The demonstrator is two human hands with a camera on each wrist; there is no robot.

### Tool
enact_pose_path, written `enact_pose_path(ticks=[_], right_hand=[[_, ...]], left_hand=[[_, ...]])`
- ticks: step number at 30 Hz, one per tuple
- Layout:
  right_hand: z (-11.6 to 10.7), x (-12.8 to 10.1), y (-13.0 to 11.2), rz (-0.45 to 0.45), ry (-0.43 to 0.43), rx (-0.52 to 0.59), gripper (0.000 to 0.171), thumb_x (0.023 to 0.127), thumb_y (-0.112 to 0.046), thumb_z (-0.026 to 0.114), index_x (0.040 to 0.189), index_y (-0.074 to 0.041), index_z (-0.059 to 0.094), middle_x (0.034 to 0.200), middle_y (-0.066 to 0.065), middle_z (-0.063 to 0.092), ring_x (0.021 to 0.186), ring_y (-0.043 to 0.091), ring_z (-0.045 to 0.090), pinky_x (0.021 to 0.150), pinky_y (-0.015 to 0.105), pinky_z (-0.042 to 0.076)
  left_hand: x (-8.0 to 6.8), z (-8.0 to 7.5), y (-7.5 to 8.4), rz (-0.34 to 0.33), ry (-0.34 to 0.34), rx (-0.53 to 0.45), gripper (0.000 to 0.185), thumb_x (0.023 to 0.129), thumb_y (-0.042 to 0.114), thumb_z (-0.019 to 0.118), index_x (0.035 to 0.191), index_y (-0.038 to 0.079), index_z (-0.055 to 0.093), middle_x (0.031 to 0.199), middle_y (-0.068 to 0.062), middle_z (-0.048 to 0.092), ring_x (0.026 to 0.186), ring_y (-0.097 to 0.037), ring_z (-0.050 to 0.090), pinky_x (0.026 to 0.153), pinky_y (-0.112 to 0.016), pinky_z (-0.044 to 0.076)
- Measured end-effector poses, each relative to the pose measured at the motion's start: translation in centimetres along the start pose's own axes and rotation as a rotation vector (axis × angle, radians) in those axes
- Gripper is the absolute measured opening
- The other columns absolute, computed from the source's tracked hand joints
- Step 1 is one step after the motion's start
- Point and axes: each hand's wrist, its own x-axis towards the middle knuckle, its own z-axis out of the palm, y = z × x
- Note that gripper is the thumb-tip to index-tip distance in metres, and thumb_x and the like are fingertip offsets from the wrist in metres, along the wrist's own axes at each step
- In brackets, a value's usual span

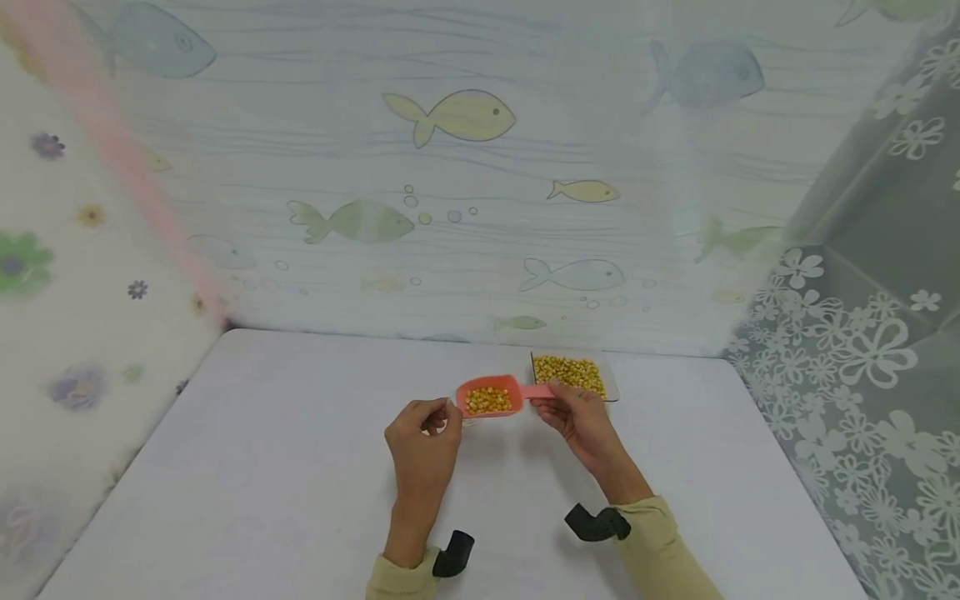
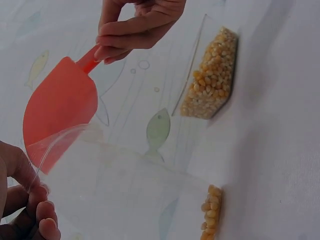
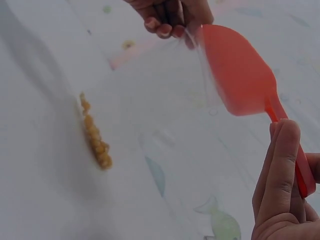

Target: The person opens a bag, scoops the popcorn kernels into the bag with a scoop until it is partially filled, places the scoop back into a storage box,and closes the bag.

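My right hand (image 1: 581, 421) grips the handle of an orange-red scoop (image 2: 62, 102), held level above the table. Yellow corn kernels (image 1: 487, 401) lie in the scoop's bowl. With thumb and fingers, my left hand (image 1: 423, 442) pinches the top edge of a clear plastic bag (image 2: 115, 185). The scoop's front lip overlaps the bag's mouth in both wrist views. Down at the bag's bottom, a small row of kernels (image 3: 95, 137) has gathered.
Behind my right hand, a clear square-cornered container (image 1: 612, 383) holds many more corn kernels (image 2: 212, 75). The white table (image 1: 300, 450) meets a fish-printed curtain (image 1: 465, 250) at the back. Flower-patterned curtains hang at both sides.
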Motion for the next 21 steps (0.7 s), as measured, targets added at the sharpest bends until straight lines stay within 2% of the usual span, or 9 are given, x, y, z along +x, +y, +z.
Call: enact_pose_path(ticks=[7, 11, 15, 21], right_hand=[[0.2, -0.1, -0.1, -0.022, 0.083, -0.076, 0.028, 0.107, -0.019, 0.053, 0.093, -0.012, 0.077, 0.083, 0.0, 0.077, 0.072, 0.007, 0.071, 0.072, 0.019, 0.059], [0.5, -0.2, -0.5, -0.063, 0.141, -0.148, 0.025, 0.105, -0.017, 0.057, 0.106, 0.002, 0.073, 0.082, 0.002, 0.077, 0.073, 0.01, 0.073, 0.074, 0.022, 0.06], [0.9, -0.2, -1.1, -0.102, 0.159, -0.229, 0.036, 0.104, -0.019, 0.059, 0.118, 0.015, 0.064, 0.081, 0.003, 0.076, 0.074, 0.01, 0.073, 0.074, 0.024, 0.06], [1.4, -0.1, -1.6, -0.131, 0.175, -0.3, 0.037, 0.104, -0.018, 0.06, 0.116, 0.017, 0.063, 0.081, 0.003, 0.076, 0.071, 0.011, 0.073, 0.073, 0.026, 0.061]], left_hand=[[-0.1, 0.1, 0.0, 0.007, -0.003, -0.008, 0.01, 0.08, -0.01, 0.072, 0.083, -0.003, 0.078, 0.068, -0.008, 0.066, 0.058, -0.015, 0.057, 0.052, -0.02, 0.046], [-0.1, 0.1, 0.1, 0.008, -0.006, -0.003, 0.009, 0.08, -0.009, 0.073, 0.083, -0.003, 0.078, 0.068, -0.008, 0.066, 0.059, -0.015, 0.057, 0.053, -0.02, 0.046], [0.0, 0.1, 0.0, 0.007, -0.009, -0.001, 0.009, 0.08, -0.009, 0.073, 0.083, -0.003, 0.078, 0.068, -0.008, 0.067, 0.059, -0.015, 0.058, 0.052, -0.021, 0.047], [0.0, 0.1, 0.1, 0.005, -0.026, -0.001, 0.009, 0.08, -0.01, 0.073, 0.084, -0.003, 0.078, 0.068, -0.007, 0.066, 0.058, -0.018, 0.058, 0.052, -0.024, 0.048]])
